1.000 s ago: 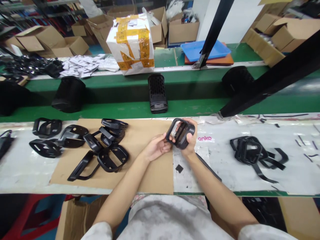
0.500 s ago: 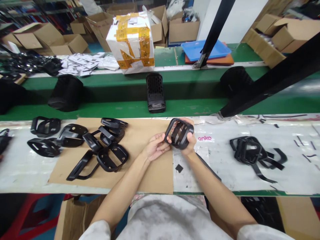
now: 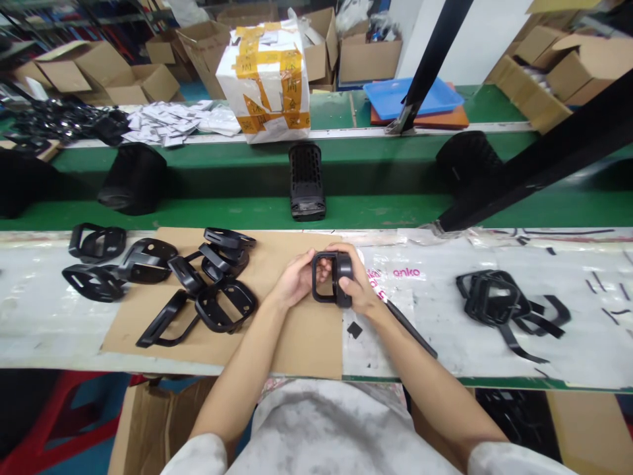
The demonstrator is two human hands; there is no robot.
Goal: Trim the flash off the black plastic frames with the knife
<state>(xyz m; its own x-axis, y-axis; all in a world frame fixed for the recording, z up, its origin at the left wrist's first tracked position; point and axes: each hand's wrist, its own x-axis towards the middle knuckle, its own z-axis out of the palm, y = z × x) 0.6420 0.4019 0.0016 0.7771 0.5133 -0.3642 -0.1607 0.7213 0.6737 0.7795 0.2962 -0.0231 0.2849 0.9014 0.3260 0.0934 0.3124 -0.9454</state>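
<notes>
Both my hands hold one black plastic frame part (image 3: 330,285) just above the workbench, over the right edge of a brown cardboard sheet (image 3: 277,343). My left hand (image 3: 295,280) grips its left side with fingers through the opening. My right hand (image 3: 359,290) clasps its right side. To the left on the cardboard lies a loose pile of similar black frames (image 3: 212,290). More of these frames (image 3: 99,264) lie further left on the white bench surface.
A stack of black frames and strips (image 3: 504,303) lies at the right. A small black chip (image 3: 354,330) lies near my right wrist. Behind runs a green conveyor (image 3: 376,211) carrying black housings (image 3: 306,181). Beyond it stand a taped white parcel (image 3: 264,79), cardboard boxes and a blue tray (image 3: 413,99).
The frame has moved left and slightly down toward me and has been turned in my hands. Both hands shifted left with it.
</notes>
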